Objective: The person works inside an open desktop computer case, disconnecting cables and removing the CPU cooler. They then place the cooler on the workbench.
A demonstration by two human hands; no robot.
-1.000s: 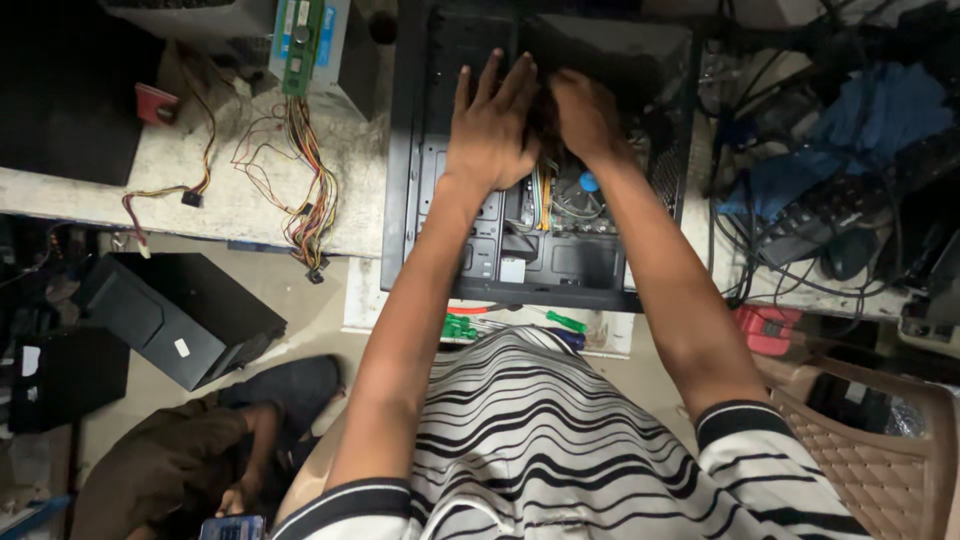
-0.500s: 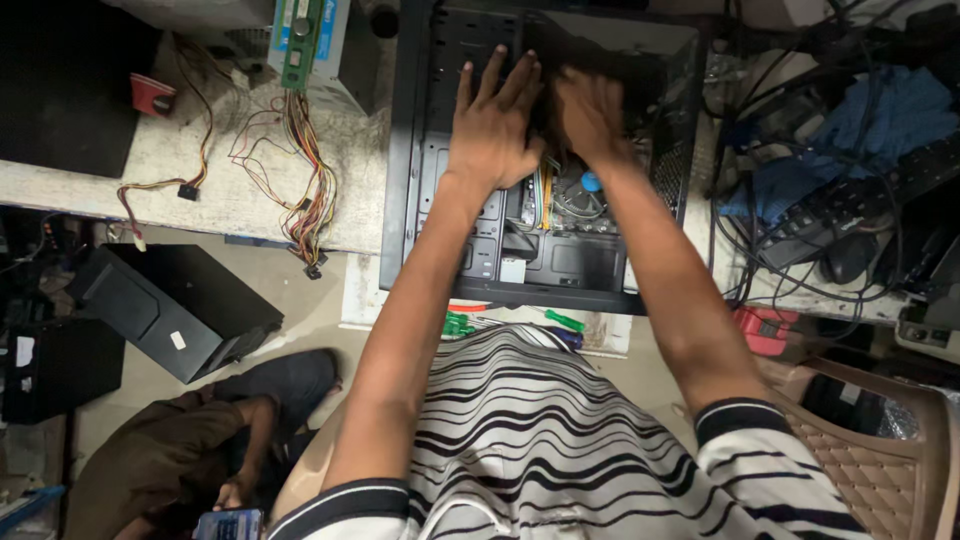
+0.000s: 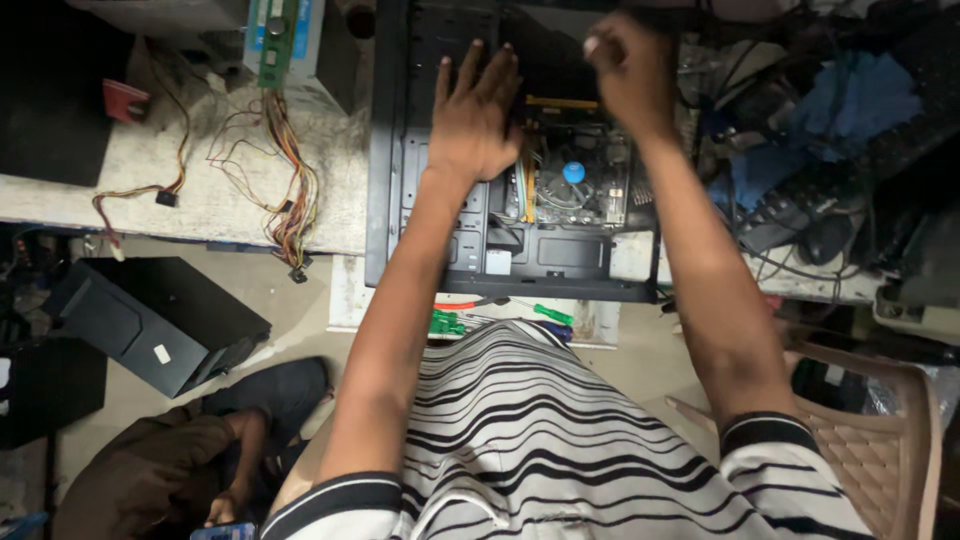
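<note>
An open black computer case (image 3: pixel 385 180) lies on its side on the workbench, its motherboard with a round blue-centred cooler fan (image 3: pixel 572 173) exposed. My left hand (image 3: pixel 475 115) rests flat inside the case, fingers spread, left of the fan. My right hand (image 3: pixel 628 65) is raised above the case's upper right, fingers curled into a loose fist; whether it pinches something small I cannot tell.
Bundled coloured power cables (image 3: pixel 290 195) and a green circuit board (image 3: pixel 275 40) lie left of the case. Green-handled screwdrivers (image 3: pixel 545 313) sit on a shelf below. A black case (image 3: pixel 150 320) and a seated person (image 3: pixel 170 460) are on the floor; a chair (image 3: pixel 870 430) stands right.
My right hand has lifted out of the case and moved up and right, uncovering the fan. The left hand stays flat inside the case.
</note>
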